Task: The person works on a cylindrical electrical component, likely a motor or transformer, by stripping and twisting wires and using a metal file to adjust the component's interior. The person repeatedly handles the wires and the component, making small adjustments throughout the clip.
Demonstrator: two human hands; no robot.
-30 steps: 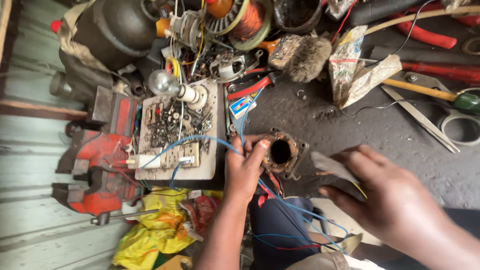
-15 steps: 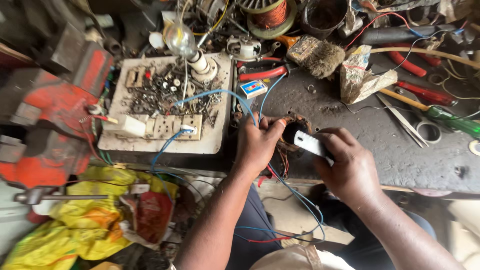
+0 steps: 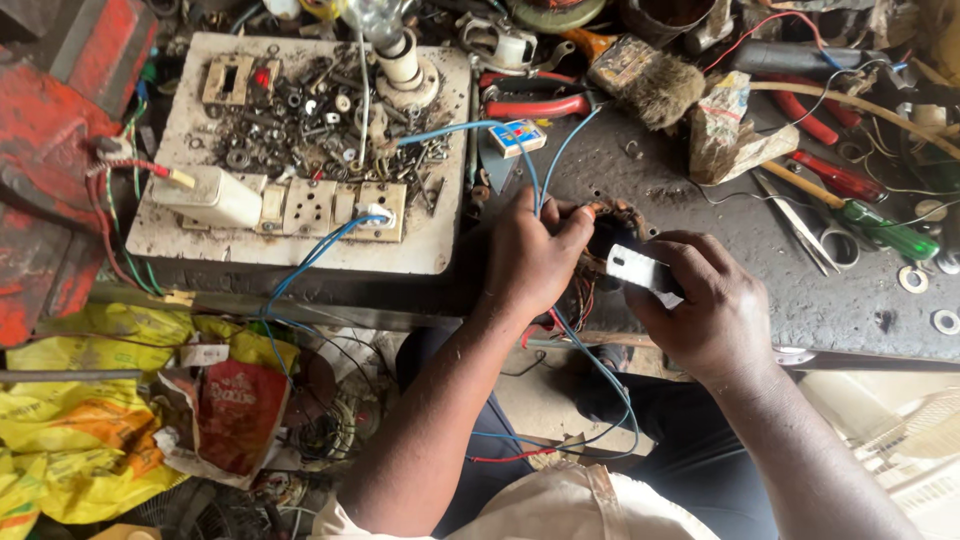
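At the near edge of the dark surface (image 3: 760, 260), my left hand (image 3: 530, 255) pinches a small dark wired part (image 3: 607, 232) to steady it, while my right hand (image 3: 705, 310) grips a white piece (image 3: 640, 268) against it.

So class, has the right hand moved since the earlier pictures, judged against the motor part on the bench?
Yes. The right hand, once apart from the motor part, now rests against it.
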